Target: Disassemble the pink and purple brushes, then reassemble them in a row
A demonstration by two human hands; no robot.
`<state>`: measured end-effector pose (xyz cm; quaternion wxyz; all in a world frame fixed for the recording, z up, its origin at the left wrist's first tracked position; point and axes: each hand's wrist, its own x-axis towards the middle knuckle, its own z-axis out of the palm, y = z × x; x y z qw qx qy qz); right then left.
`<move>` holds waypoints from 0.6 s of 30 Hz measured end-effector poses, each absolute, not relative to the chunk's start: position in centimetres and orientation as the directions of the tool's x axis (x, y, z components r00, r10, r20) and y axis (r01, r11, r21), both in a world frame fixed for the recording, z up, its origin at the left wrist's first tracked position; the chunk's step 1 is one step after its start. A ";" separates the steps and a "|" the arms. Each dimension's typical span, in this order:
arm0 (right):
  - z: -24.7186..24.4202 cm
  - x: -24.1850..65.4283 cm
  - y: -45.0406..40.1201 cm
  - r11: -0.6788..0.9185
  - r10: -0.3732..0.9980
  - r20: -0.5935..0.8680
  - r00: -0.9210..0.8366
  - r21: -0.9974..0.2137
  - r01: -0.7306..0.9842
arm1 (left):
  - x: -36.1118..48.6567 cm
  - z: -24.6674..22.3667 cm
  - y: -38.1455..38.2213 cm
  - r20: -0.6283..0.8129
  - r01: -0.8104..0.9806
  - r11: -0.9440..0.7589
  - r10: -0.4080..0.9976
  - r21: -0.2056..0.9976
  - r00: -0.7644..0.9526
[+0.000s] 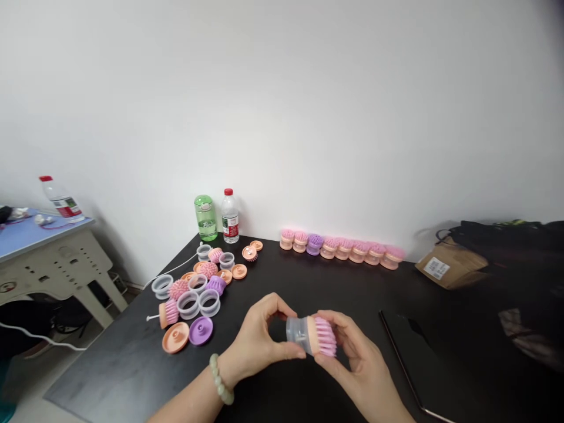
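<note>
Over the front middle of the black table, my left hand (264,338) grips a clear plastic ring (298,333) between thumb and fingers. My right hand (355,352) holds a brush head (324,336) with pink bristles and a peach base, bristles facing right. The ring and the base meet end to end, tilted sideways. To the left lie loose clear rings (188,305), brush heads with pink or purple bristles (215,285), a peach disc (175,338) and a purple disc (201,331). Assembled brushes (343,249) stand in a row along the wall.
A green bottle (206,218) and a red-capped water bottle (230,217) stand at the back left. A brown paper bag (449,264), dark fabric and a black flat object (434,358) are at the right. A white cable crosses the left edge.
</note>
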<state>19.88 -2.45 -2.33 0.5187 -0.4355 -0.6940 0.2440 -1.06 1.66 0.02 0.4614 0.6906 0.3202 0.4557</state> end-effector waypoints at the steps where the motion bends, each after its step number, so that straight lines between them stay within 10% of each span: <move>1: -2.4 19.9 -2.4 0.504 0.858 0.507 -0.088 -0.793 0.342 | -1.2 0.0 1.6 0.347 0.071 -0.401 0.859 0.913 0.377; 10: -5.4 19.6 -1.1 0.430 0.893 0.445 -0.061 -0.807 0.404 | -0.5 -1.0 1.5 0.384 0.388 -0.634 0.742 0.669 0.550; 18: -5.1 19.9 1.6 0.376 0.924 0.382 0.008 -0.912 0.161 | -1.2 0.1 1.6 0.309 0.024 -0.360 0.832 0.933 0.461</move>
